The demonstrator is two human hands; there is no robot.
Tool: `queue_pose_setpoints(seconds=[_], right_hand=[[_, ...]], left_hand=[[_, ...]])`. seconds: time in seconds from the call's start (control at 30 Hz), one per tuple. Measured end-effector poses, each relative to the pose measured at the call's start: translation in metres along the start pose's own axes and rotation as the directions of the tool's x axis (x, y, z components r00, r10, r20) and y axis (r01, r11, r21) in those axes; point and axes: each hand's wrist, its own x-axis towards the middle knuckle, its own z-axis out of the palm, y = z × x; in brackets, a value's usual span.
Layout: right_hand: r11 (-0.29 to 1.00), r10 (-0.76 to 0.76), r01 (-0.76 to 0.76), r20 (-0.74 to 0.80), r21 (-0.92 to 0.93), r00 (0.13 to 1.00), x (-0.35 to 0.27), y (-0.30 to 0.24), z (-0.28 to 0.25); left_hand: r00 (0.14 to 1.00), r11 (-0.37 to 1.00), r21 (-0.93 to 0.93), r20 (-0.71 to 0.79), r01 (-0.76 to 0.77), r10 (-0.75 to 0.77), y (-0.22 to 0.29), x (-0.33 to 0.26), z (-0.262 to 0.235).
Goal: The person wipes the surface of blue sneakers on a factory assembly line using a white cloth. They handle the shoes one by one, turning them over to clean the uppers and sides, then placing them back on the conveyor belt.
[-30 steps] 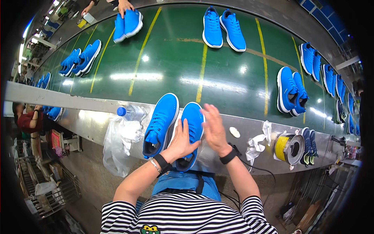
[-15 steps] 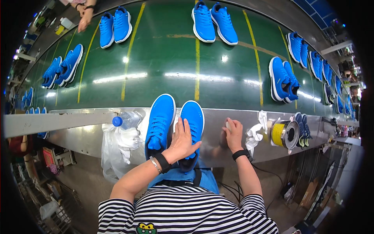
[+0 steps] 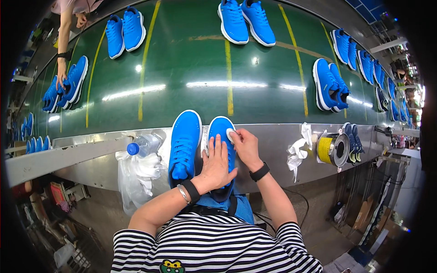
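Observation:
Two blue sneakers with white soles stand side by side before me, toes pointing away, over the metal ledge. My left hand (image 3: 215, 168) lies flat across the laces of the right sneaker (image 3: 219, 126), fingers stretched out. Between the thumb and fingers of my right hand (image 3: 247, 149) is a small white pad (image 3: 230, 134), pressed to the right side of that sneaker's toe. What the pad is made of cannot be made out. The left sneaker (image 3: 186, 134) sits untouched beside it, a bit of white material showing between the two.
Beyond the ledge (image 3: 268, 136) runs a green belt (image 3: 182, 63) with yellow lines and several pairs of blue sneakers. A co-worker's hand (image 3: 61, 78) touches one pair at far left. Left of me are a bottle (image 3: 146, 144) and white cloths (image 3: 145, 169); rightward, a yellow-labelled can (image 3: 325, 150).
My right hand has come left from above the ledge, bringing the white pad against the right sneaker's toe. At far left, the co-worker's hand has reached down to a pair of sneakers.

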Motion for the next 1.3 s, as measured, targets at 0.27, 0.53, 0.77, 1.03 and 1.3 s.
queue_pose_setpoints(seconds=[0.27, 0.53, 0.77, 1.03, 1.3], right_hand=[[0.892, -0.318, 0.284, -0.043, -0.35, 0.947, 0.018, -0.002, 0.022], [0.879, -0.365, 0.338, -0.019, -0.335, 0.931, 0.03, 0.002, 0.02], [0.89, -0.314, 0.311, 0.046, -0.333, 0.948, 0.029, 0.001, 0.016], [0.859, -0.317, 0.318, 0.07, -0.401, 0.946, 0.023, -0.003, 0.016], [0.862, -0.356, 0.389, 0.157, -0.325, 0.921, 0.029, 0.001, 0.007]], left_hand=[[0.996, 0.994, -0.09, -0.079, -0.055, 0.048, -0.006, 0.001, 0.005], [0.994, 0.991, -0.105, -0.082, -0.08, 0.072, -0.008, 0.002, 0.007], [0.996, 0.993, -0.097, -0.063, -0.061, 0.056, -0.007, 0.003, 0.004], [0.999, 0.994, -0.107, -0.03, -0.036, 0.033, -0.007, 0.002, 0.004], [0.998, 0.992, -0.115, -0.041, -0.048, 0.043, -0.009, 0.001, 0.004]])
